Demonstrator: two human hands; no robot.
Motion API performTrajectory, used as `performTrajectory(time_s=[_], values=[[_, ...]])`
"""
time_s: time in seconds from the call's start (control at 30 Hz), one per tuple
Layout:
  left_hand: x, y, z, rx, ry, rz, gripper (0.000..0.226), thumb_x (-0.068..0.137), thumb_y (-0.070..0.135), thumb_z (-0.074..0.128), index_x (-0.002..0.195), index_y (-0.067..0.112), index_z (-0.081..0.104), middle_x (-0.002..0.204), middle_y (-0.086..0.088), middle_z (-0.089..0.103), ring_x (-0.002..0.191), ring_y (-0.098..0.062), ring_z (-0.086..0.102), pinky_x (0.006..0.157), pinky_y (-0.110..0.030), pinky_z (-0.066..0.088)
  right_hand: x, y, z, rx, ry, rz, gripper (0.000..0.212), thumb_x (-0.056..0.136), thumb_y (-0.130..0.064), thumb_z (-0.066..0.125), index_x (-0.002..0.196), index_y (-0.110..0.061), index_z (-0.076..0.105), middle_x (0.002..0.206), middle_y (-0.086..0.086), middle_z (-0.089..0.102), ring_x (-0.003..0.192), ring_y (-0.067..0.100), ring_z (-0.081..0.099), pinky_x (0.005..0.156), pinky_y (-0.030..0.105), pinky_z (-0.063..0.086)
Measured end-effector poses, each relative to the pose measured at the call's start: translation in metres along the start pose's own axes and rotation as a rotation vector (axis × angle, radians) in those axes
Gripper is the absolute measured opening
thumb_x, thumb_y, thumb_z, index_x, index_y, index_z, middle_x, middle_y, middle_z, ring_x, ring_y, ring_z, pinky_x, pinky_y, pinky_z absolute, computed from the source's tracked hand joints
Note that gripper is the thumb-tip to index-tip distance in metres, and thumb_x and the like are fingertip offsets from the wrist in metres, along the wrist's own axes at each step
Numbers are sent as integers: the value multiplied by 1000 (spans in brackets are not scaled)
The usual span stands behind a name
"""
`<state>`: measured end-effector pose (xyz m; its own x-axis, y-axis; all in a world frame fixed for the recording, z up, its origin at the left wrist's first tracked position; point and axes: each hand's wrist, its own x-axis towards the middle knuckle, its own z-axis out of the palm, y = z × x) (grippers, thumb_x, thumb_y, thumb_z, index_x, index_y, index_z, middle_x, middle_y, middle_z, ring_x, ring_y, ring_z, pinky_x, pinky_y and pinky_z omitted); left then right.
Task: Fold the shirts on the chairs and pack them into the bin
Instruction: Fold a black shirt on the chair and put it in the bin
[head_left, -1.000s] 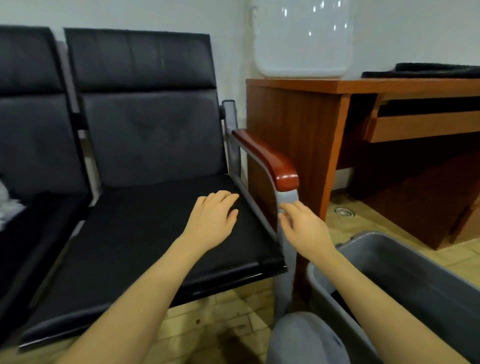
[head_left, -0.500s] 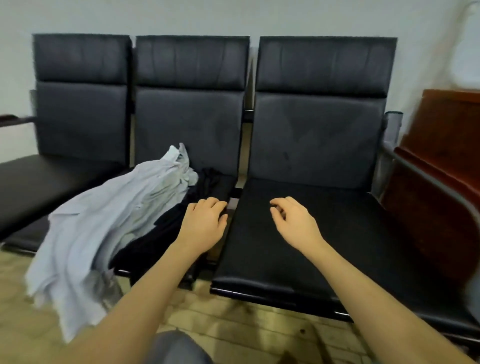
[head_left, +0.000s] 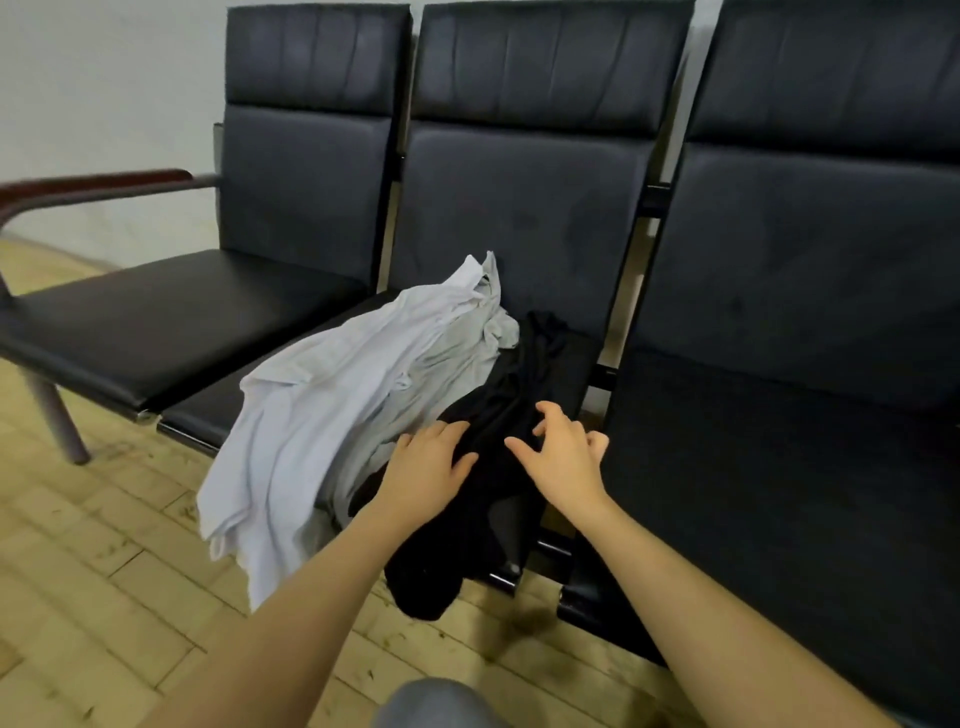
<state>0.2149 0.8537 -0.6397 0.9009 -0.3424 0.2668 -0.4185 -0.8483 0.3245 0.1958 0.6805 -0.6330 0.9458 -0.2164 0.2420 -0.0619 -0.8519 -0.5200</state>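
— Shirts, two of them, both on the middle chair (head_left: 519, 208) of the three-seat row. What do you read on your side?

— Same. I see a white shirt (head_left: 337, 395), thin and heavily creased, bunched at the seat back with its collar end poking upward, and the rest spilling over the seat's front edge toward the floor (head_left: 93, 561). Beside it, on the right half of that seat, lies a black shirt (head_left: 498, 415), soft and rumpled, one end hanging off the front edge as a rounded lump.

— And the grip on each side?

— My left hand (head_left: 426, 473) lies flat, fingers straight, resting where the white cloth meets the black. My right hand (head_left: 563, 457) is over the black shirt with fingers spread and hooked like a claw; I see no cloth caught between them.

— Seats?

— Black padded leatherette, smooth and faintly shiny, with stitched panels on the backs. The left chair (head_left: 171, 322) and the right chair (head_left: 779, 441) carry nothing on the parts I can see. A dark red-brown armrest (head_left: 104, 184) on a grey metal bar closes the row's left end.

— Floor?

— Pale yellow wooden blocks laid like bricks, scuffed. A grey-clad knee (head_left: 436, 701) shows at the bottom edge.
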Motion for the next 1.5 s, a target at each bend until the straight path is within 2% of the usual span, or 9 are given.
performTrajectory(time_s=[0.27, 0.4, 0.5, 0.67, 0.77, 0.9, 1.0, 1.3, 1.5], values=[[-3, -1, 1, -267, 91, -16, 51, 94, 29, 55, 140, 14, 39, 129, -5, 50, 117, -19, 51, 93, -28, 42, -6, 0, 10, 108, 73, -43, 32, 96, -14, 52, 126, -22, 51, 85, -11, 44, 90, 12, 51, 85, 25, 22], [-1, 14, -9, -343, 91, 64, 51, 94, 33, 55, 139, 16, 39, 120, -1, 48, 110, -12, 50, 90, -19, 38, -8, 13, -17, 224, 201, -126, 29, 96, -10, 51, 123, -17, 61, 94, -4, 50, 89, 19, 56, 93, 41, 42], [1, 27, -11, -306, 111, 140, 46, 94, 33, 54, 136, 16, 43, 105, 7, 42, 92, -4, 44, 84, -16, 38, -9, 29, -40, 228, 260, -138, 27, 96, -8, 52, 118, -13, 66, 95, 0, 53, 90, 18, 56, 94, 45, 44], [1, 32, 0, -164, 120, 154, 45, 95, 40, 51, 131, 13, 50, 115, -2, 52, 107, -19, 51, 88, -30, 45, -15, 55, -63, 167, 154, -80, 24, 97, -11, 52, 115, -11, 67, 98, -2, 54, 93, 10, 54, 82, 8, 36], [6, 39, 7, -128, 129, 133, 45, 96, 42, 47, 131, 14, 50, 123, -3, 53, 113, -22, 50, 97, -33, 39, -20, 64, -57, 130, 94, -62, 21, 96, -13, 53, 111, -13, 67, 96, -5, 52, 86, 4, 50, 75, 7, 37], [18, 53, 13, -158, 25, 165, 50, 97, 44, 43, 139, 17, 40, 135, 1, 46, 121, -18, 46, 101, -32, 33, -21, 74, -48, 120, 135, -70, 14, 95, -13, 55, 100, -16, 67, 92, -7, 50, 84, 8, 52, 85, 27, 45], [20, 56, 20, -347, -63, 131, 53, 95, 38, 51, 142, 18, 36, 136, 0, 46, 123, -19, 48, 101, -32, 39, -21, 76, -48, 191, 193, -73, 13, 94, -7, 55, 96, -11, 67, 96, -3, 51, 84, 1, 51, 80, 7, 36], [29, 72, 7, -468, 254, 192, 50, 92, 24, 60, 139, 18, 42, 125, 0, 54, 115, -11, 51, 90, -11, 34, -29, 67, -74, 303, 387, -130, 15, 94, -3, 53, 98, -9, 67, 91, 0, 59, 85, -5, 54, 76, 2, 37], [36, 129, -29, -410, 378, 390, 45, 94, 20, 57, 137, 11, 45, 106, -6, 55, 100, -17, 54, 85, -31, 47, -46, 77, -144, 268, 524, -160, 17, 95, -6, 53, 104, -11, 67, 92, -4, 58, 88, -8, 54, 75, 0, 35]])
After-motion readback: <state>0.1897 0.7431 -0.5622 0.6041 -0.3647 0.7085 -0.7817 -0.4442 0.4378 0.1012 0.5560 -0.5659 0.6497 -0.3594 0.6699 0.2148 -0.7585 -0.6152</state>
